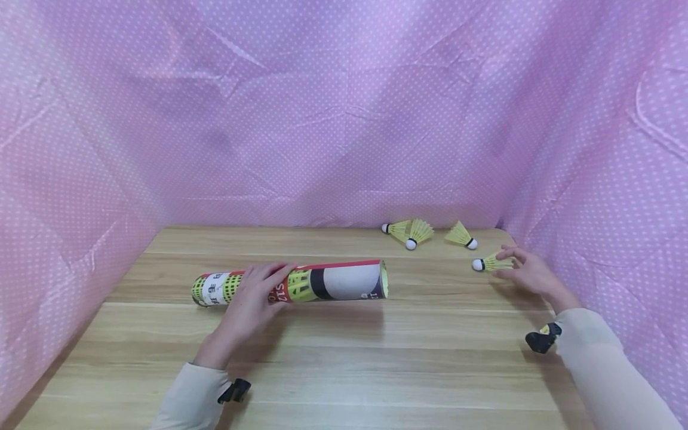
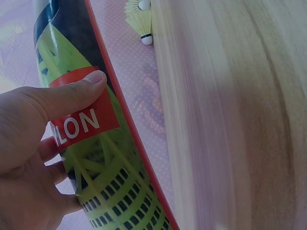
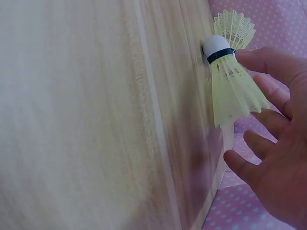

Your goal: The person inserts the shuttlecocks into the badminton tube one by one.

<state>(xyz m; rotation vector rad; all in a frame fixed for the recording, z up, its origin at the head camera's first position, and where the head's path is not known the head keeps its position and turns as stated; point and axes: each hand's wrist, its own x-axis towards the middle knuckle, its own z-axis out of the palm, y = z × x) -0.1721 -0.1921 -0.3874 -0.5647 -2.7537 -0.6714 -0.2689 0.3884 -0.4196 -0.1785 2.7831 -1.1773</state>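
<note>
Gripping a shuttlecock tube [image 1: 344, 283] is the left hand [image 1: 255, 292], right hand [image 1: 529, 275] at a shuttlecock [image 1: 486, 263] near the worktop's [image 1: 403, 364] right edge, pinch unclear!

A long printed tube [image 1: 322, 282], red, white, yellow-green and black, extends left to right above the wooden table [image 1: 408, 364]; a yellow, black-banded shuttlecock [image 1: 488, 263] lies toward the table's right, white tip pointing left.

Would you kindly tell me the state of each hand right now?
Left hand: holding the printed tube.
Right hand: open, at a shuttlecock.
</note>
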